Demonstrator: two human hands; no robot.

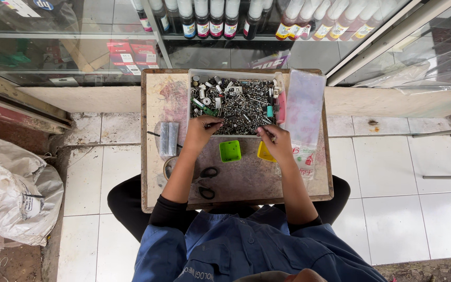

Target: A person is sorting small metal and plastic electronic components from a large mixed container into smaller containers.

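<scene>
From the head camera I look straight down on a small, worn wooden tabletop (155, 104) set over the person's lap. At its far side stands a clear plastic tray (236, 74) heaped with small metal screws and bits (238, 107), with a few coloured pieces among them. My left hand (200, 131) rests at the tray's near-left edge, its fingers (211, 124) curled down into the heap and pinched together, though the piece they hold is too small for me to make out. My right hand (275, 141) sits at the near-right edge, fingers (265, 132) closed around something thin and metallic that I cannot identify. Just in front of the tray, between the two hands, lies a small green square container (230, 151), and touching the right hand is a yellow container (263, 152), partly hidden by it. To the left lie two grey cylindrical pieces (168, 138) side by side, and nearer the body a pair of black-handled scissors (208, 183). A clear plastic bag (304, 109) lies along the right side of the tray. Beyond the tabletop, a glass cabinet holds ink bottles (210, 18); a white sack (11, 193) sits on the floor to the left.
</scene>
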